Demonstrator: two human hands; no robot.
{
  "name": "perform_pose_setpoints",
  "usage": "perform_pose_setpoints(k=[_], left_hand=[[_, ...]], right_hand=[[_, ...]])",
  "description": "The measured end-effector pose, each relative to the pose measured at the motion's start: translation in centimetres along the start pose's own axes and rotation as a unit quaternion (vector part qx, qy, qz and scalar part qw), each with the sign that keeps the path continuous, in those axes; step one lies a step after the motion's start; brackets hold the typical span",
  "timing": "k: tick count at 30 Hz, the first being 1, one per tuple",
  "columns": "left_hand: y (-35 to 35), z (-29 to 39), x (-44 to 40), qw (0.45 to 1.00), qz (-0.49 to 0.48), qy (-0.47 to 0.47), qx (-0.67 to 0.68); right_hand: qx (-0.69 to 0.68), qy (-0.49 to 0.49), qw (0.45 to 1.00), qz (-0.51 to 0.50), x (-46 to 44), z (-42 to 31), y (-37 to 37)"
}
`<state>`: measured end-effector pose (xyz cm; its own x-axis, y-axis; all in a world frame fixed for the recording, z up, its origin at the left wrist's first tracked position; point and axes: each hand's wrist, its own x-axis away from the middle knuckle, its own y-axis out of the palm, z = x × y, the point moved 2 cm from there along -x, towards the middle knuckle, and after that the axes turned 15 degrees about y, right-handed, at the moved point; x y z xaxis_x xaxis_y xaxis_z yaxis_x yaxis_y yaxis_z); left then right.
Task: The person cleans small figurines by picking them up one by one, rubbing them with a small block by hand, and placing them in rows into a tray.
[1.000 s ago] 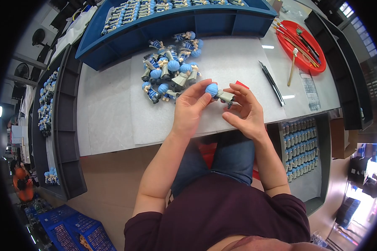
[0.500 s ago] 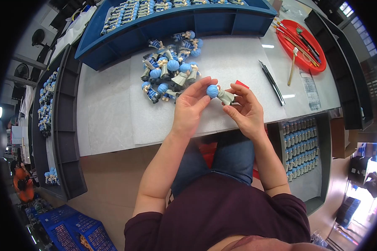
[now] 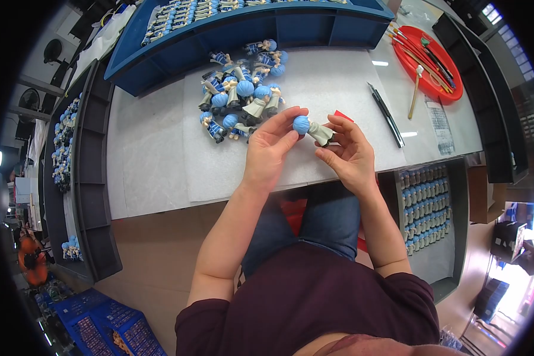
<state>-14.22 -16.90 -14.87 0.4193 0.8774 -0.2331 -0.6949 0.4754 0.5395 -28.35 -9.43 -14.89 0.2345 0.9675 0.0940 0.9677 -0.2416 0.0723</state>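
Note:
Between my two hands lies a small figurine [image 3: 318, 132] with blue hair and a pale grey-white cape, its back turned up toward me. My left hand [image 3: 273, 145] pinches it at the head, thumb below and fingers above. At the other end, my right hand [image 3: 349, 148] grips the cape's lower edge and dark feet with thumb and fingers. A pile of similar figurines [image 3: 243, 89] lies on the white-covered table [image 3: 154, 160], just beyond my left hand. A bit of red [image 3: 343, 115] shows behind my right fingers.
A blue crate [image 3: 249, 32] of figurine rows stands at the back. Right of my hands are a black pen [image 3: 387, 115], a brush [image 3: 416, 92] and a red tray [image 3: 418, 68] of brushes. Dark trays [image 3: 95, 178] flank the left side; another figurine tray [image 3: 433, 261] sits lower right.
Almost nothing differs. Both hands keep the figurine in nearly the same place; the view has shifted very slightly.

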Motion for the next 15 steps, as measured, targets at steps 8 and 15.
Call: perform_pose_setpoints(k=[8, 15], left_hand=[[0.05, -0.2, -0.01, 1.0, 0.024, -0.018, -0.002], [0.11, -0.22, -0.05, 0.999, 0.031, -0.029, -0.022]], right_hand=[[0.001, 0.009, 1.0, -0.007, 0.13, -0.12, -0.04], [-0.005, 0.006, 1.0, -0.008, 0.2, -0.18, -0.01]])
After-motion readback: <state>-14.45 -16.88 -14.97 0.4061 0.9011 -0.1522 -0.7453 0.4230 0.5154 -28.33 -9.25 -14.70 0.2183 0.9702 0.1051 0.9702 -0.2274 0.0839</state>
